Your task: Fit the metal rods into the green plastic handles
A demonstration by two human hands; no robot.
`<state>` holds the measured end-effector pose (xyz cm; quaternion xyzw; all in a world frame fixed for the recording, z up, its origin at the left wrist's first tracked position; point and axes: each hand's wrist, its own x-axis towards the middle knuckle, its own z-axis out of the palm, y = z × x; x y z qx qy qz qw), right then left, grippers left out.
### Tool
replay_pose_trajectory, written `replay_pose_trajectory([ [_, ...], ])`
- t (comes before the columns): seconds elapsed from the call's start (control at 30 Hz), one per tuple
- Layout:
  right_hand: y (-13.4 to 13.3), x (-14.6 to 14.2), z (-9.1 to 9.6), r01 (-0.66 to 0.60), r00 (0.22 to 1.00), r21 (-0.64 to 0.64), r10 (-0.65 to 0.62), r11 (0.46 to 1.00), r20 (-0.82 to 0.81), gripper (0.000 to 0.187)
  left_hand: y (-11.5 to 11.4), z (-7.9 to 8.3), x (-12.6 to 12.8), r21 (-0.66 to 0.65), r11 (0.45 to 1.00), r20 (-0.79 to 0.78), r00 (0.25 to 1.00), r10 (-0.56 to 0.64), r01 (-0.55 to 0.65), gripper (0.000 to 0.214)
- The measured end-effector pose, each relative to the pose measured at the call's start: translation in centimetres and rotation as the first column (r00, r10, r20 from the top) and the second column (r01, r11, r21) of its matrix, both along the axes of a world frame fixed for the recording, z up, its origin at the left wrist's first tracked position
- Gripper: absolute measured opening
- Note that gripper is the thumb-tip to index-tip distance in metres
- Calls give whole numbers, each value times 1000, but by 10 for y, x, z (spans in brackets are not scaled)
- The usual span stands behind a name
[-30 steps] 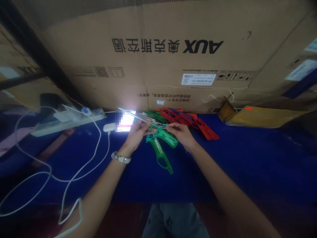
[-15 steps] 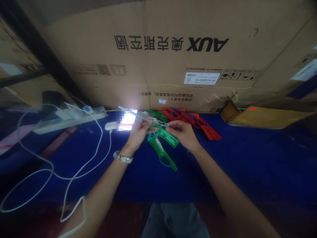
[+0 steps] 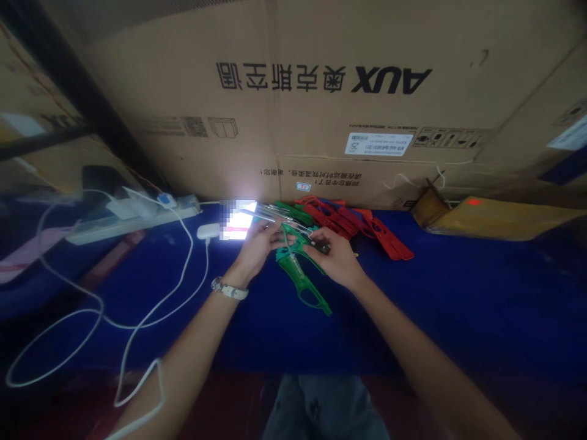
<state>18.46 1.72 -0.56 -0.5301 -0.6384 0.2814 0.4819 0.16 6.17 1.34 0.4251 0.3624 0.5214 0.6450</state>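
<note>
One green clip (image 3: 306, 288) was gripped over the cloth (image 3: 458, 293): left hand (image 3: 258, 244) pinched its top, right hand (image 3: 334, 258) curled shut around it

Left hand (image 3: 259, 244) and right hand (image 3: 334, 260) close together, gripping.

Blue tabletop (image 3: 458, 305) lies open past the right hand (image 3: 337, 263); red frames (image 3: 376, 232), phone (image 3: 236, 220), cardboard box (image 3: 321, 153) block behind.

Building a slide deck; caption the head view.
Left hand and right hand hold a green plastic clip over blue cloth, red clips behind.
</note>
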Motion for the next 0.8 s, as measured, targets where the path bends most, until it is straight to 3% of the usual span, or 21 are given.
replay_pose_trajectory([
  [0.17,2,2,-1,-170,979,-171,147,971,-140,29,0,4,-2,0,1000,-5,1000,-9,9,23],
  [0.27,0,4,4,-222,963,-199,183,954,-199,31,1,3,-3,48,999,-24,999,24,-23,24],
  [0.57,-3,6,5,-156,981,-24,158,987,111,28,5,2,-2,99,983,-13,988,155,-153,19],
  [0.8,-1,7,4,-89,969,-6,88,996,229,31,4,8,-4,103,981,180,973,143,-164,22],
])
